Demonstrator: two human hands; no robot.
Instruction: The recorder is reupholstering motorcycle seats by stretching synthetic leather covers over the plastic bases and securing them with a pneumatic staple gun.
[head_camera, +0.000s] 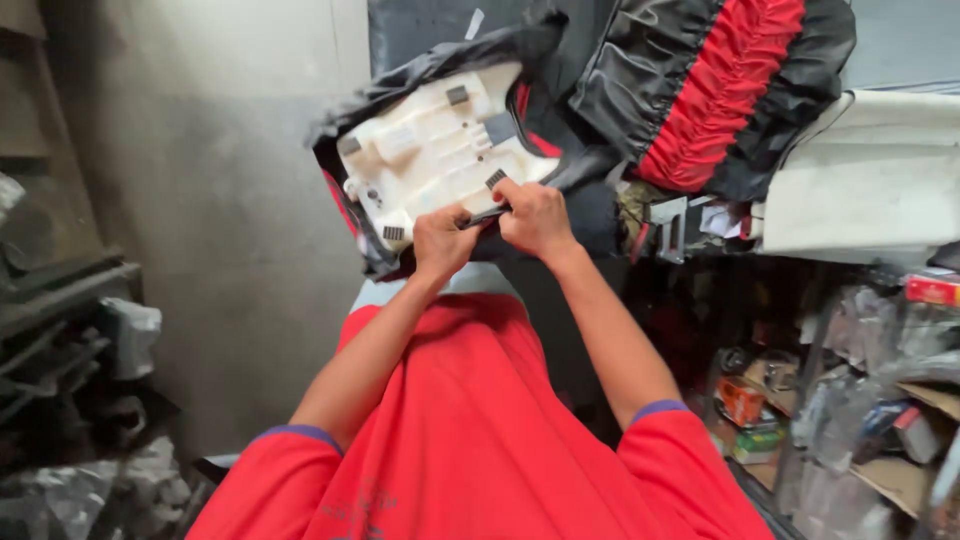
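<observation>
Two hands up front, both arms extended away from the red shirt (470, 430), elbows slightly bent. Left hand (442, 243) curled closed, pinching the black cover edge (484, 215) at the near rim of the white plastic seat base (435, 150). Right hand (535, 215) just beside it, knuckles up, fingers folded down, gripping the same black edge; the two hands nearly touch.

Seat base sits just beyond both hands, tilted, underside facing the camera, black fabric wrapped around its far and left edges. Black strap clips (458, 95) dot the plastic beyond the fingers.

Beyond and right of right hand: second cushion in a black-and-red ruched cover (720, 90), close to the base. Further right, white foam slab (870, 180).

Room: grey wall (220, 180) left of left hand, open gap there. Below right of right arm, cluttered shelf of packets (850, 420). Below left of left arm, dark scrap pile (80, 400).
</observation>
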